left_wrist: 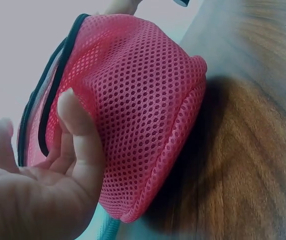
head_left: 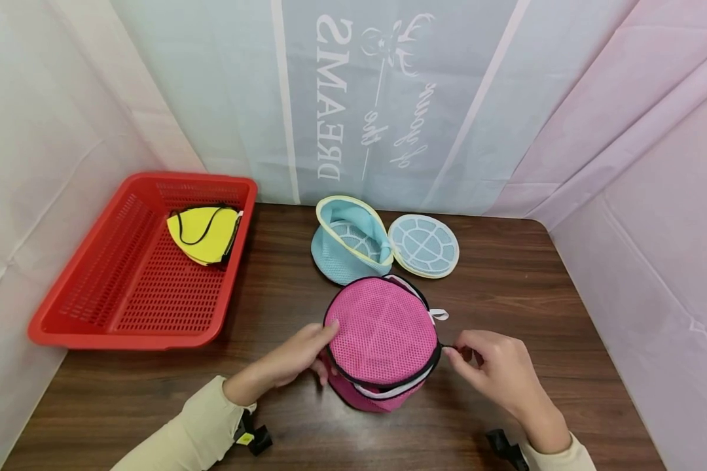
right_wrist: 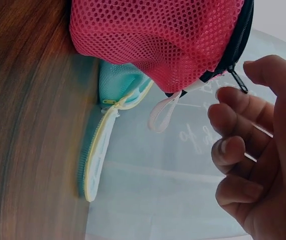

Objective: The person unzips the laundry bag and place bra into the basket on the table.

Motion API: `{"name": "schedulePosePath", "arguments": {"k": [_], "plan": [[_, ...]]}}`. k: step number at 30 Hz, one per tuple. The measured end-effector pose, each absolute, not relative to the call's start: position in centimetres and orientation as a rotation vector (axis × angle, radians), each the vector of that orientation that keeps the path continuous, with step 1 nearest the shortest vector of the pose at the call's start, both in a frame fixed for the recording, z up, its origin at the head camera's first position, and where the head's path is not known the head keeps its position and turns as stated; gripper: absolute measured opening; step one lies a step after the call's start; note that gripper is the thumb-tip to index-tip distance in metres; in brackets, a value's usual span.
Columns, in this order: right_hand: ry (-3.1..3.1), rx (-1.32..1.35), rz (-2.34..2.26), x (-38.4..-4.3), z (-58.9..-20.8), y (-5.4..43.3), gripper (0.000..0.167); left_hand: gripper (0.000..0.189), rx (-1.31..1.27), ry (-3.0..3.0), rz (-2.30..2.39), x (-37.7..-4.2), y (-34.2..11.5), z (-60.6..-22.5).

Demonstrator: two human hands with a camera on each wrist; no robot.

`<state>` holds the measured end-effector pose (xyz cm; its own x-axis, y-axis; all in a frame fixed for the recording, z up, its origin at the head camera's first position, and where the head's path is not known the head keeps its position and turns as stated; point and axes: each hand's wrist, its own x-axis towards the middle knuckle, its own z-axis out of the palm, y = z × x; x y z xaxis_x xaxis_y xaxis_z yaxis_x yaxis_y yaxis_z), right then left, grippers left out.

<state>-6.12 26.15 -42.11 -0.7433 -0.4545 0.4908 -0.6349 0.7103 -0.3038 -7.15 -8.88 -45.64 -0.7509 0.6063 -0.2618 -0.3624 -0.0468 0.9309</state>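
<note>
A round pink mesh laundry bag (head_left: 383,330) with black-edged lid sits on the table, its zipper gaping along the front and far right edges. My left hand (head_left: 297,356) grips its left side, thumb on the lid's rim, fingers against the mesh wall (left_wrist: 143,100). At the bag's right edge, the thumb and forefinger of my right hand (head_left: 501,373) pinch loosely about the black zipper pull (right_wrist: 238,81); the other fingers curl inward. A white loop tag (head_left: 438,314) sticks out farther back on the rim.
Behind the pink bag lies a blue mesh bag (head_left: 342,258) with yellow trim, its round lid (head_left: 424,245) folded out to the right. At the left stands a red plastic basket (head_left: 230,288) holding a folded yellow item (head_left: 200,229) with black cord. Curtains surround the wooden table (head_left: 507,281).
</note>
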Motion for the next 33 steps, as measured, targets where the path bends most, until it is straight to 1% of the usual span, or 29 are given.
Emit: {"name": "schedulePosePath", "arguments": {"k": [2,4,5,10,12,22,27,33], "plan": [[-2.526,0.814,0.638,-6.1,-41.9,26.0,0.022,0.067,0.211,1.57,1.902,-7.3,-9.0,-45.7],[-2.52,0.785,0.626,-6.0,-41.7,25.8,0.023,0.067,0.161,1.552,1.934,-7.4,-9.0,-45.6],[-2.515,0.776,0.622,-6.0,-41.6,25.7,0.023,0.065,0.146,1.541,1.952,-7.4,-9.0,-45.6],[-2.462,0.803,0.63,-5.6,-41.1,24.4,0.03,0.04,0.122,1.483,2.034,-7.6,-9.2,-45.8],[-2.421,0.854,0.638,-5.5,-41.0,23.6,0.032,0.036,0.116,1.456,2.05,-7.7,-9.3,-45.9],[-2.361,1.094,0.587,-4.5,-40.6,19.3,0.042,0.035,0.196,1.296,2.057,-7.9,-9.5,-46.3],[-2.403,1.128,0.554,-4.0,-40.8,18.0,0.045,0.033,0.269,1.258,2.054,-7.9,-9.6,-46.5],[-2.434,1.141,0.508,-3.6,-41.3,17.1,0.045,0.039,0.275,1.293,2.018,-7.8,-9.4,-46.7]]}}
